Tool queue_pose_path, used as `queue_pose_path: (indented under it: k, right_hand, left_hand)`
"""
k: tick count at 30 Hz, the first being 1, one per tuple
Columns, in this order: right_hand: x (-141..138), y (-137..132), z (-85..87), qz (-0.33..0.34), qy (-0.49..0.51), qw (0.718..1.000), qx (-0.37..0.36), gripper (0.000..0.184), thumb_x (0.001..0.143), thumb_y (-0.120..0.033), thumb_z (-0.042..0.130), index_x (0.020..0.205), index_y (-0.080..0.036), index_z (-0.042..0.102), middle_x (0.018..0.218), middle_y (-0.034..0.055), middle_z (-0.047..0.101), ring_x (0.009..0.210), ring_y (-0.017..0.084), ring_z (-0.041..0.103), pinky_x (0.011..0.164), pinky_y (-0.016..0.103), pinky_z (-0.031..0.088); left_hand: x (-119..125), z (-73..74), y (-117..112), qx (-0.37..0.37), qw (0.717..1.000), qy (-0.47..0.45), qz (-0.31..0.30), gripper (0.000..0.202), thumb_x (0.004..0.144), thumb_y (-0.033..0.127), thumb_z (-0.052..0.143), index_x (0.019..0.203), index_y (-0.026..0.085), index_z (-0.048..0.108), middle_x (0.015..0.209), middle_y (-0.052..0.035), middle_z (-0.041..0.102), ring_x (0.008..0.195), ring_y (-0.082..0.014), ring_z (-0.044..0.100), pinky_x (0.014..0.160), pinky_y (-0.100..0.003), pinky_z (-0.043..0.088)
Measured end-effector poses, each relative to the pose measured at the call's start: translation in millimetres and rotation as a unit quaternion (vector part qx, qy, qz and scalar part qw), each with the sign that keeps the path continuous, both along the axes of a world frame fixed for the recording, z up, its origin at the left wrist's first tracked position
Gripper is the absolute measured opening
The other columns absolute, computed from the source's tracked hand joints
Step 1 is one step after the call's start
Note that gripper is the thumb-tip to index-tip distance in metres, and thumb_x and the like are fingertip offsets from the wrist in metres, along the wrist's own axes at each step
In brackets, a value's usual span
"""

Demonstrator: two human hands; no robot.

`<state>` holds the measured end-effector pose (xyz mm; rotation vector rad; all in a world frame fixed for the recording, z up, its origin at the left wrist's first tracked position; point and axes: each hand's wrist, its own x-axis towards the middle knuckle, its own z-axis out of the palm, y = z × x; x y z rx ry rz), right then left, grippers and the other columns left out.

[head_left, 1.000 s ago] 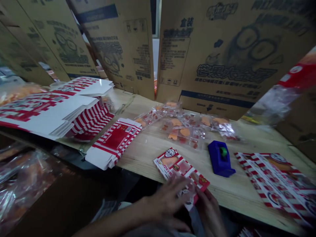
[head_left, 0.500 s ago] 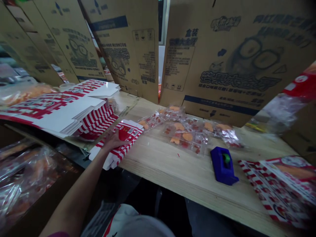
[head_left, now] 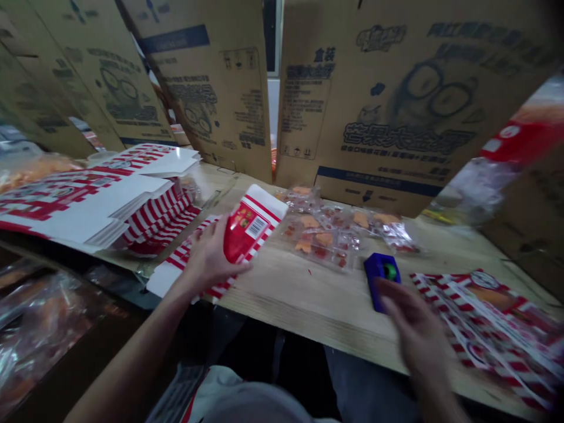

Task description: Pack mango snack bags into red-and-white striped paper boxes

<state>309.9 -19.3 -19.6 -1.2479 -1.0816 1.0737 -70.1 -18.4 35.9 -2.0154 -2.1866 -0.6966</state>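
Note:
My left hand (head_left: 211, 258) grips a red-and-white striped folded carton (head_left: 255, 226) with a barcode, its far end tilted up off the table. Beneath that hand lies another flat striped carton (head_left: 165, 276). Blurred by motion, my right hand (head_left: 416, 329) hovers in front of the blue tape dispenser (head_left: 374, 276), fingers loosely spread and nothing visible in them. Whether it touches the dispenser I cannot tell. Clear packets of orange pieces (head_left: 324, 238) lie behind, mid-table.
Stacked flat striped cartons (head_left: 101, 200) fill the left of the wooden table (head_left: 282, 299). Filled striped packs (head_left: 489, 329) lie at the right. Tall cardboard boxes (head_left: 374, 106) wall off the back. A box of plastic-wrapped goods (head_left: 48, 329) sits below left.
My left hand has lifted one striped carton from the small pile and moved it slightly right. My right hand has come into view near the tape dispenser. The view has shifted slightly.

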Motion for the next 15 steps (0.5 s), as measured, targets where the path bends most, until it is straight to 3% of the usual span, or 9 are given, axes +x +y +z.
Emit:
queue_pose_path:
  k: [3,4,6,8,11,13,15]
  right_hand:
    - [-77.6,9.9,-17.4,0.202,0.144,0.969,0.007,0.064,0.059,-0.035,0.085,0.118,-0.025,0.061,0.125,0.0096,0.063,0.117,0.029,0.058,0.097,0.044,0.047]
    - [-97.8,10.5,-22.1,0.246,0.180,0.953,0.002,0.067,0.059,-0.034,0.086,0.120,-0.026,0.060,0.127,0.0094,0.062,0.117,0.029,0.058,0.096,0.044,0.049]
    - [-122.9,8.5,-29.7,0.262,0.212,0.942,-0.007,0.059,0.062,-0.032,0.084,0.116,-0.025,0.061,0.121,0.0080,0.066,0.112,0.027,0.062,0.094,0.042,0.050]
    - [-127.7,3.9,-35.6,0.243,0.216,0.945,-0.019,0.051,0.065,-0.030,0.083,0.111,-0.023,0.064,0.113,0.0065,0.070,0.106,0.025,0.065,0.094,0.039,0.051]
    - [-112.3,-2.3,-43.8,0.216,0.205,0.954,-0.034,0.039,0.068,-0.030,0.081,0.103,-0.020,0.068,0.103,0.0064,0.073,0.096,0.025,0.068,0.089,0.038,0.053]
    - [-98.9,-4.0,-49.1,0.206,0.200,0.957,-0.050,0.031,0.070,-0.032,0.079,0.096,-0.018,0.070,0.096,0.0068,0.074,0.087,0.025,0.069,0.082,0.039,0.055]
    - [-88.7,-4.5,-54.5,0.196,0.203,0.957,-0.071,0.029,0.069,-0.033,0.080,0.092,-0.017,0.072,0.090,0.0068,0.075,0.081,0.025,0.070,0.077,0.039,0.056]
  left_hand:
    - [51.9,-17.2,-15.0,-0.004,0.993,-0.058,-0.103,0.120,0.053,0.047,0.084,0.148,0.017,0.018,0.142,-0.0215,0.043,0.129,-0.0399,0.043,0.106,-0.058,0.031]
    - [65.2,-27.1,-19.0,-0.005,0.989,-0.078,-0.124,0.120,0.052,0.045,0.085,0.148,0.016,0.019,0.142,-0.0216,0.043,0.129,-0.0393,0.043,0.106,-0.057,0.032]
    - [84.1,-48.1,-24.8,-0.005,0.982,-0.124,-0.143,0.119,0.051,0.041,0.086,0.147,0.016,0.021,0.141,-0.0215,0.045,0.128,-0.0384,0.045,0.105,-0.056,0.033]
    - [93.7,-65.7,-27.8,-0.012,0.973,-0.185,-0.139,0.117,0.051,0.040,0.087,0.147,0.016,0.023,0.139,-0.0213,0.047,0.128,-0.0388,0.045,0.105,-0.057,0.034]
    - [96.2,-80.5,-29.1,-0.045,0.940,-0.315,-0.120,0.105,0.056,0.039,0.083,0.144,0.016,0.031,0.135,-0.0196,0.052,0.125,-0.0370,0.049,0.102,-0.054,0.039]
    - [94.7,-84.6,-29.2,-0.074,0.896,-0.423,-0.115,0.089,0.062,0.035,0.080,0.139,0.016,0.040,0.122,-0.0153,0.062,0.113,-0.0321,0.059,0.098,-0.049,0.045]
    - [93.8,-87.2,-29.4,-0.101,0.832,-0.534,-0.114,0.068,0.064,0.032,0.079,0.125,0.016,0.054,0.106,-0.0103,0.070,0.098,-0.0274,0.066,0.089,-0.042,0.052]
